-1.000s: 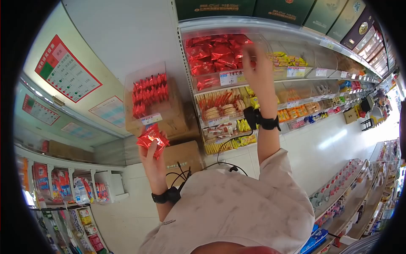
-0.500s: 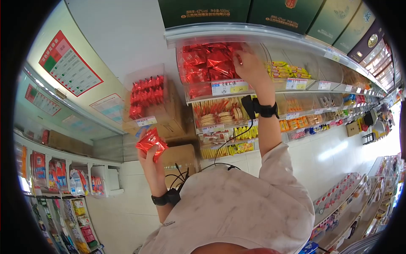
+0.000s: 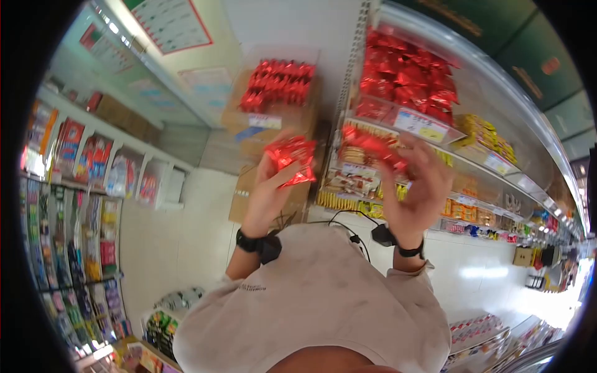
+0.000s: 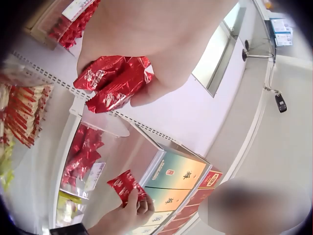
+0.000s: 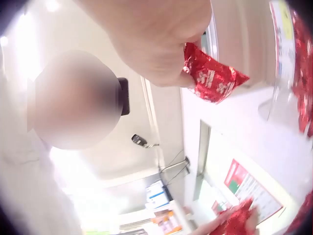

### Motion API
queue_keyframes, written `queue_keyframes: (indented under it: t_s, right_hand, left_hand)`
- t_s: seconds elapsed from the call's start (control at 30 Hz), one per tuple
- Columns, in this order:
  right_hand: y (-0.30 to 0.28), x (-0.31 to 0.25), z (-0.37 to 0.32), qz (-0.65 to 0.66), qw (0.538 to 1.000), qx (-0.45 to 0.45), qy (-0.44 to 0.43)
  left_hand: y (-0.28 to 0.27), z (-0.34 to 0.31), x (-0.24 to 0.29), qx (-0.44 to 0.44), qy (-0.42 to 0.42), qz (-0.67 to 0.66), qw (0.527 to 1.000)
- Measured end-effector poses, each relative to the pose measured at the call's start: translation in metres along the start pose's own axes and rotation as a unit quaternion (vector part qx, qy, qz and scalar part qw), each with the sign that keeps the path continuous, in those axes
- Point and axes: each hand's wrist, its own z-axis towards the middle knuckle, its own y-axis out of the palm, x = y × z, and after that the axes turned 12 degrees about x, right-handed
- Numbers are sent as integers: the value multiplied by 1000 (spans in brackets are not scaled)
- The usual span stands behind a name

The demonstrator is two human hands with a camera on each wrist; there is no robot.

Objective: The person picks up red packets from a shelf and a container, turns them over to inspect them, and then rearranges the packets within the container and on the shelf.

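Observation:
My left hand (image 3: 264,196) grips red foil snack packets (image 3: 292,163) in front of my chest. In the left wrist view at least two packets (image 4: 120,85) lie side by side under the fingers. My right hand (image 3: 420,193), blurred, pinches one more red foil packet (image 5: 212,76) between thumb and fingers. It is just below the shelf bin's price label (image 3: 420,123), apart from the left hand. A heap of similar red packets (image 3: 407,74) fills the clear bin on the upper shelf.
Rows of red packets (image 3: 280,84) stand in a clear box on a cardboard carton (image 3: 245,196). Yellow packets (image 3: 485,138) sit right of the red heap. Lower shelves hold wrapped biscuits (image 3: 357,180). Black cables (image 3: 354,238) hang near my chest. A glass case stands left.
My right hand has come out of the red-packet bin toward me, now holding one packet. My left hand keeps its packets. The head view has swung left.

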Motion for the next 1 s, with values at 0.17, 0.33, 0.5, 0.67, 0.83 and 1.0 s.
queue_keyframes:
  t_s: [0.17,0.33,0.5,0.67,0.83,1.0]
  right_hand:
    - [50,-5,-41,50,988,-123,-84]
    - [70,-3,-69,50,984,-172,-23]
    - [75,-6,-72,62,975,-212,15]
    - [78,-18,-69,137,964,-228,15]
    - [66,-22,-32,109,973,-203,17]
    - [33,36,47,-142,989,9,26]
  left_hand:
    - [5,-2,6,-49,-42,-80,995]
    - [-6,-4,14,-57,-44,-104,992]
    - [-25,-1,6,-14,-82,-122,989]
    - [-66,-12,1,-11,-76,-12,997]
    - [-50,-7,18,-7,-63,-88,994]
    - [-77,-4,17,7,71,146,987]
